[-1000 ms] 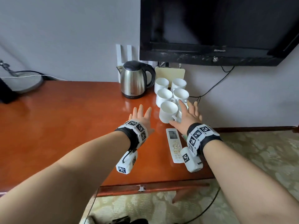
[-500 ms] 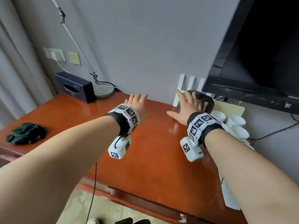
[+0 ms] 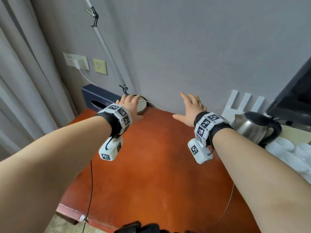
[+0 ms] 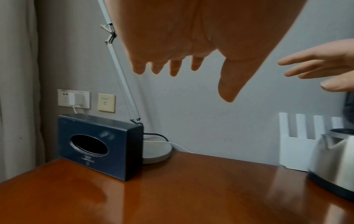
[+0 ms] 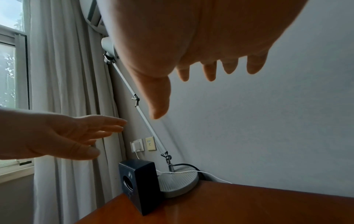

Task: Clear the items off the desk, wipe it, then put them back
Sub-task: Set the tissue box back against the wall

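Your left hand [image 3: 130,106] and right hand [image 3: 191,109] hover with fingers spread and empty above the surface [image 3: 151,165]. The tissue box [image 4: 99,145] stands upright in the back-left corner, ahead of your left fingers [image 4: 173,68], the nearer hand.

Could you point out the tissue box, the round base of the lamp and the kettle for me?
tissue box [image 4: 99,145]: left wrist view, dark front face above the oval slot.
lamp base [image 5: 178,184]: right wrist view, ribbed grey top of the disc.
kettle [image 3: 249,130]: head view, shiny steel body.
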The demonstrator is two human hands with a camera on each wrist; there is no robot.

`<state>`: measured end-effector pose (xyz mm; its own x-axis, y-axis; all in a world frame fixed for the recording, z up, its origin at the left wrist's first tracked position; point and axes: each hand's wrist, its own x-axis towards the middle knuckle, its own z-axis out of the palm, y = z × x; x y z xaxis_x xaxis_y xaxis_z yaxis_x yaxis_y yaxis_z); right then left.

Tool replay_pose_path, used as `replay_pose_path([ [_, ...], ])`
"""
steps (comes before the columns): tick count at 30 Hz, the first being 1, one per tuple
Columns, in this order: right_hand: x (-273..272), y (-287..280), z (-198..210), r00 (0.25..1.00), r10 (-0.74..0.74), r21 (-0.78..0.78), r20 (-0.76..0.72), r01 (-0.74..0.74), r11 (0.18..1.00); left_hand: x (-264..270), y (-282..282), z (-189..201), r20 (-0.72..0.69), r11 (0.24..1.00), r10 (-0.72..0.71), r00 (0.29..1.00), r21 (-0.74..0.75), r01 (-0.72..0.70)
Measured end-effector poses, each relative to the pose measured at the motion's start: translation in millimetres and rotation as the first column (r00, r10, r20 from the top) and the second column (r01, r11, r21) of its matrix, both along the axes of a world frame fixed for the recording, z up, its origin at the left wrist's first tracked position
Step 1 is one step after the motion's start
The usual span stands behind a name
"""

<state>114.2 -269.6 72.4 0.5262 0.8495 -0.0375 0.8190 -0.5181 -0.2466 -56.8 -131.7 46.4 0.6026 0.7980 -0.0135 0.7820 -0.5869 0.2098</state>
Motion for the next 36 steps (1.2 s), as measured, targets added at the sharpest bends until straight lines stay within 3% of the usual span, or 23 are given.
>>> replay_pose_path([
  [10, -63.1, 160.9, -20.3, 0.993, 0.096, -0.083, -0.076, -0.102, 0.991, -71.0, 154.6, -23.3, -0.079, 0.993, 0.096, 0.992, -0.057, -0.100],
  [22, -94.5, 290.3, -74.4, 0.961, 0.146, -0.150, -0.235, -0.185, 0.971, -86.7, 257.2, -72.3, -0.188, 0.978, 0.114, 0.976, -0.153, -0.143],
  [25, -91.9, 310.1, -88.0, 0.952, 0.120, -0.174, -0.281, -0.174, 0.969, -81.7, 276.6, -79.3, -0.187, 0.980, 0.122, 0.975, -0.134, -0.148],
  [29, -88.0, 321.8, -98.7, 0.964, 0.153, -0.166, -0.216, -0.190, 0.968, -75.7, 294.1, -85.7, -0.213, 0.981, 0.124, 0.969, -0.120, -0.152],
  [36, -57.3, 285.1, -96.3, 0.957, 0.197, -0.251, -0.212, -0.248, 0.936, -54.4, 289.7, -89.5, -0.290, 0.999, 0.002, 0.957, -0.043, -0.015],
])
